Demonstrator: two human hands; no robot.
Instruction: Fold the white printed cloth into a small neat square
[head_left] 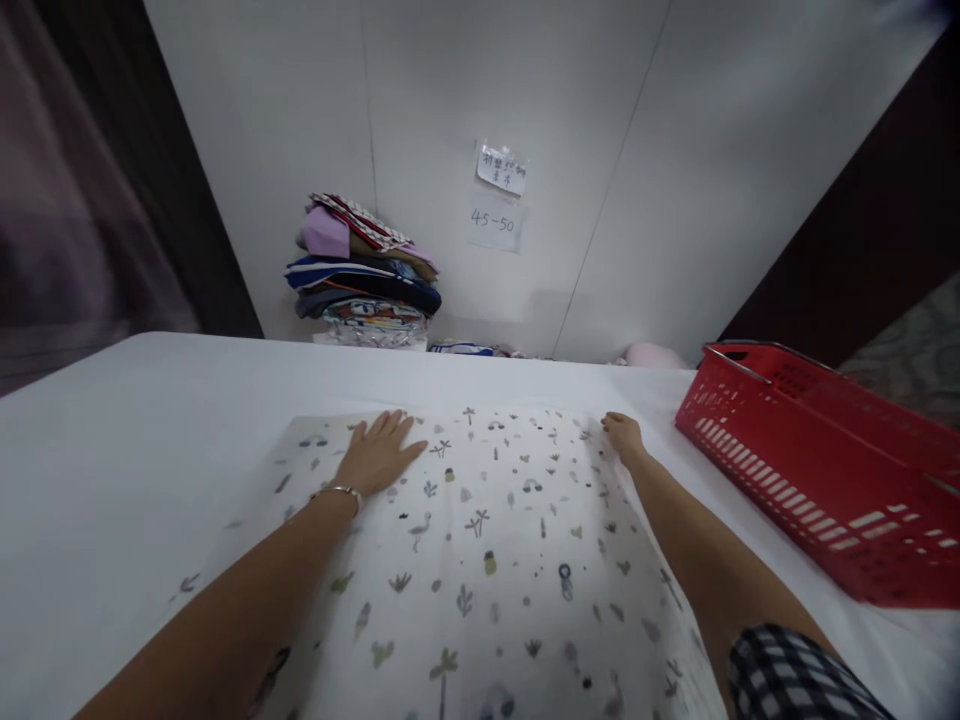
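A white cloth printed with small plants, flamingos and other figures (495, 540) lies spread flat on the white table (112, 450). My left hand (381, 452) rests palm down on its far left part, fingers stretched out, a thin bracelet on the wrist. My right hand (622, 435) lies at the cloth's far right corner with fingers curled down onto the fabric edge; whether it pinches the cloth I cannot make out. A checked sleeve shows on my right arm.
A red plastic basket (825, 480) with a metal handle stands on the table to the right. A stack of folded clothes (364, 270) sits against the white wall behind the table, with paper notes (499, 195) taped on the wall.
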